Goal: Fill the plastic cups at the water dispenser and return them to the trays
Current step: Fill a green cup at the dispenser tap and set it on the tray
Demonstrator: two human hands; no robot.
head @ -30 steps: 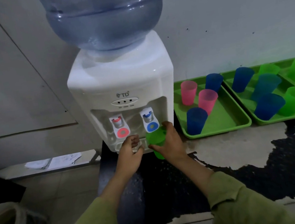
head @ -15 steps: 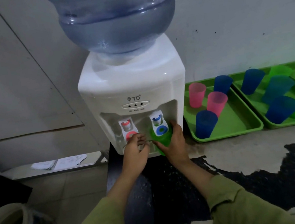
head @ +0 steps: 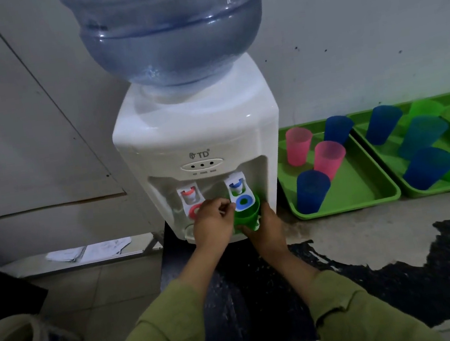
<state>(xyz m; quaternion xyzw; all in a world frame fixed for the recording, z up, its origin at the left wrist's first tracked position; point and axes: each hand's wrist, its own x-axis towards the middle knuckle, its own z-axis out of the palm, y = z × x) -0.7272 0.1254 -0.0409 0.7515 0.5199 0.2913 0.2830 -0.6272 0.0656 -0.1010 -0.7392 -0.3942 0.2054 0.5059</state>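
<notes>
The green cup [head: 247,215] was gripped by the right hand [head: 266,229] under the blue tap [head: 240,194] of the water dispenser [head: 198,133] at the bench's left edge, so filling was judged under way. The left hand [head: 212,224] was curled against that tap, but a grip on it could not be told. Whether the other cups [head: 312,194] in the trays [head: 349,202] along the back edge were filled could not be seen.
</notes>
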